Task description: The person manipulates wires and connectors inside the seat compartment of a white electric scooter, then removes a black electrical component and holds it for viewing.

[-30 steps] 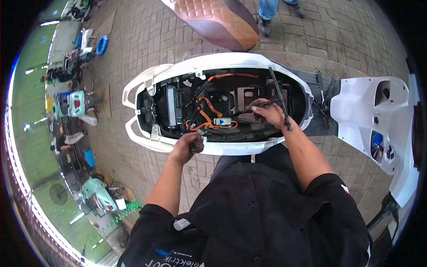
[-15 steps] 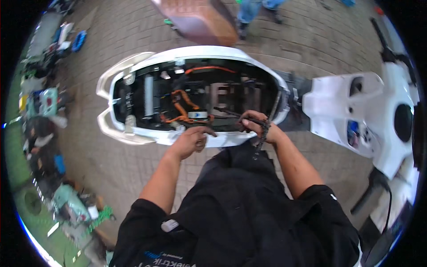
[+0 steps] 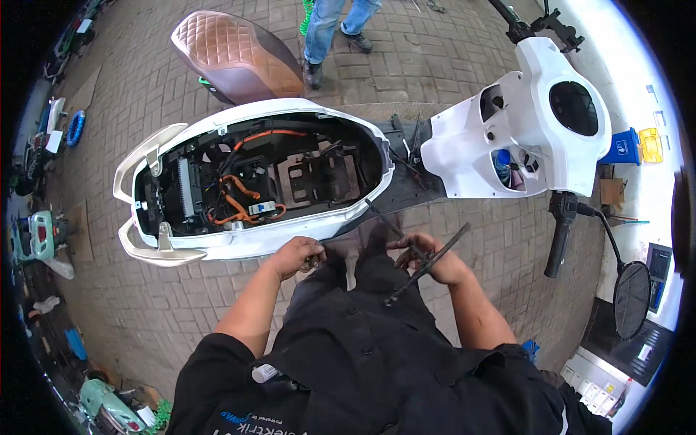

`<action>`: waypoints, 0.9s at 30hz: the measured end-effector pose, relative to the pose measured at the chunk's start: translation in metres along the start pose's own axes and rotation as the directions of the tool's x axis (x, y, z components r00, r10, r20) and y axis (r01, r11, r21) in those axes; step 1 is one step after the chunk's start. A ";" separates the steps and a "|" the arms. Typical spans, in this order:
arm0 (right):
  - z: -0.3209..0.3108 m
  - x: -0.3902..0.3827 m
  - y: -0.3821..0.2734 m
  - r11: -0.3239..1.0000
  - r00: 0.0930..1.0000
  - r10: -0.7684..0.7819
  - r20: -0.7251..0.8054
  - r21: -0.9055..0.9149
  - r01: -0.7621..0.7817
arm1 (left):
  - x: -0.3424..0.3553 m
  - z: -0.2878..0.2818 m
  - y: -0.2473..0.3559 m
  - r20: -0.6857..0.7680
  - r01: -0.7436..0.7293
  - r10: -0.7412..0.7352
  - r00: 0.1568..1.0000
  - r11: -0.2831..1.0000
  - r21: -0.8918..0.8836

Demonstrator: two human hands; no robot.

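Note:
A white electric scooter lies across the view, its body shell [image 3: 217, 250] uncovered on top. Inside show orange cables [image 3: 235, 210], a small white-and-blue part [image 3: 262, 208] and a dark metal frame [image 3: 319, 177]. My right hand [image 3: 438, 262] grips thin black bars [image 3: 435, 262] in front of the shell; they cross at my fingers, and one end reaches the shell's rim. My left hand [image 3: 296, 257] is closed just in front of the near rim, its fingertips pinched together. Whatever sits between them is too small to make out.
A brown quilted seat [image 3: 232, 54] stands on the paving beyond the scooter, beside another person's legs [image 3: 326, 29]. To the right are the white front shield [image 3: 464, 148], handlebar grip [image 3: 558, 246] and round mirror [image 3: 631, 299]. Green scooter parts [image 3: 109, 406] lie at left.
Both hands have drawn back from over the compartment toward my body. The black bars came out with my right hand. My view has shifted, showing more of the scooter's front and the seat.

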State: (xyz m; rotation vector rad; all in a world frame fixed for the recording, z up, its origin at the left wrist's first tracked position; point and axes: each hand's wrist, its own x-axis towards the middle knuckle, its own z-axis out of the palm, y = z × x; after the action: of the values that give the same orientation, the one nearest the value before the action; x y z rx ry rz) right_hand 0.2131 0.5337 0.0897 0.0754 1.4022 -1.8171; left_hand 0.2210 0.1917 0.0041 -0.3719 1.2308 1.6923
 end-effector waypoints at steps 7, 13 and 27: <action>-0.056 -0.046 0.071 0.891 0.994 -0.109 -0.015 0.442 0.105 | 0.086 0.044 -0.043 -0.031 0.036 -0.022 0.999 0.809 0.587; -0.133 -0.089 0.131 0.869 0.872 0.288 -0.397 0.491 -0.063 | 0.261 0.080 -0.096 -0.120 0.059 0.082 0.989 0.530 0.846; -0.212 -0.127 0.212 0.923 0.824 0.371 -0.428 0.268 -0.277 | 0.513 0.069 -0.094 0.205 -0.138 0.632 0.747 -0.154 0.978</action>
State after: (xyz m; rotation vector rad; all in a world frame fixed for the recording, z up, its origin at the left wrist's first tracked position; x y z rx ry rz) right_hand 0.3419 0.7711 -0.0922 0.8665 1.4156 -1.6967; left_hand 0.0723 0.5197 -0.3799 0.8075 2.7486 0.6082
